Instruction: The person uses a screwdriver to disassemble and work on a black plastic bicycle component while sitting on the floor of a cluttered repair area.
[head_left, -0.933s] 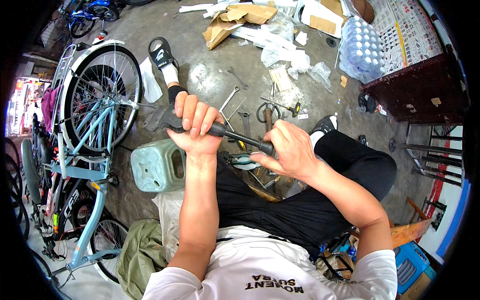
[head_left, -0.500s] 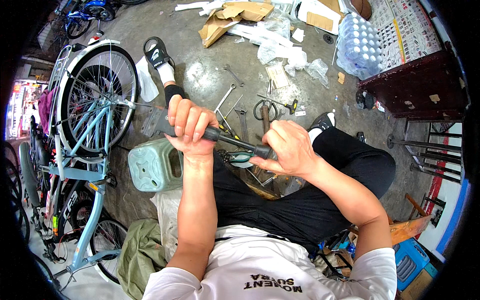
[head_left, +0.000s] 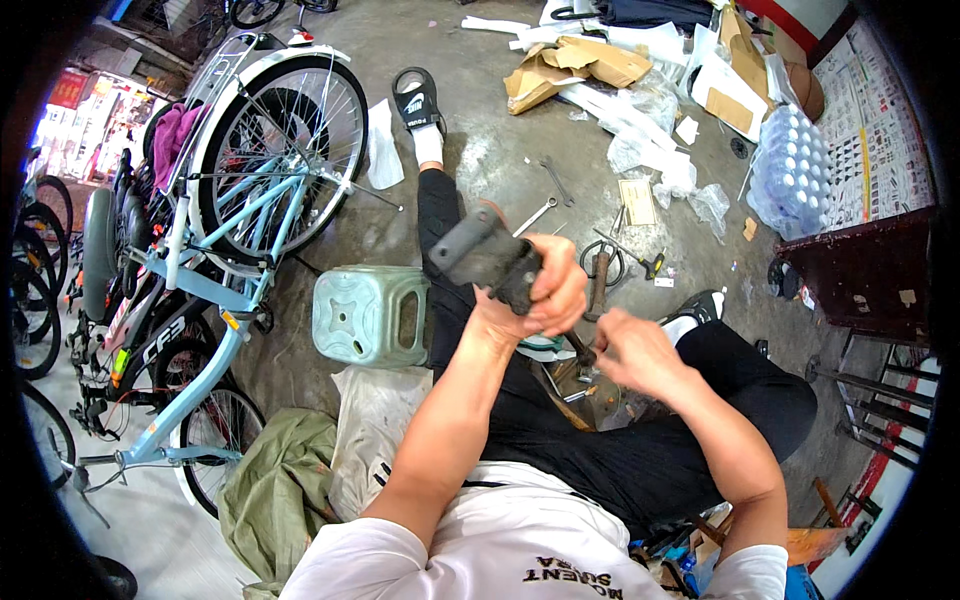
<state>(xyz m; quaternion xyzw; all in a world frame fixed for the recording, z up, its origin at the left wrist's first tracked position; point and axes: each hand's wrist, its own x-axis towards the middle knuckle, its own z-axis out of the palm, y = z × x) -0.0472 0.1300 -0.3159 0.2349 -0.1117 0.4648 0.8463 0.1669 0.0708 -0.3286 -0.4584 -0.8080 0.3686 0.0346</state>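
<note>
We work a dark bar tool over our lap, 2 hands on it.

Our left hand [head_left: 545, 290] is wrapped tight round the bar tool [head_left: 490, 258], its wide end tilted up; our right hand [head_left: 635, 350] pinches its lower end, fingers curled. We judge it best to steady the grip and turn slowly. Beyond sit the green can [head_left: 368, 316], wrenches [head_left: 548, 190], and blue bicycle [head_left: 230, 200].

Frame centre: the left hand [head_left: 540, 295] grips a dark rubber handlebar grip [head_left: 487, 255] — its open end tilted toward upper left. The right hand [head_left: 632, 350] sits just beside it, lower right, fingers on the bar end. Left of frame: a light-blue bicycle [head_left: 215, 240] — a green plastic stool [head_left: 365, 315] beside it.
</note>
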